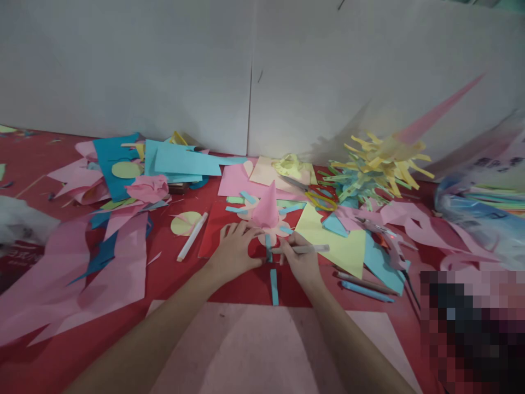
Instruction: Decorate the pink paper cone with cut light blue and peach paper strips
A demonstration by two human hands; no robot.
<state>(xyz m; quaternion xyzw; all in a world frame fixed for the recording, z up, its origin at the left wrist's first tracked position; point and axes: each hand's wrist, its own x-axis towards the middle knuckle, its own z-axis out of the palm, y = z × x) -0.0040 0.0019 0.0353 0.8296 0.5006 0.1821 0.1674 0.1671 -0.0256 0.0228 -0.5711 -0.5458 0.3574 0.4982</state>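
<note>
A pink paper cone (266, 207) stands on a flower-shaped base at the middle of a red card (213, 238), ringed by blue strips. Just below the cone, the right hand (302, 264) pinches a pen (310, 249), its tip beside a blue strip (268, 246), in what appears to be marking or pressing work calling for a steady strip and light control. The left hand (233, 249), at the cone's lower left, lies palm down, fingers spread, forearm angling inward. Scissors (322, 201) rest to the cone's right.

Red-covered bench (164, 284) set against a pale wall (184, 71)
A dark vertical seam (249, 109) is seen at upper centre, shadows cast at right.
</note>
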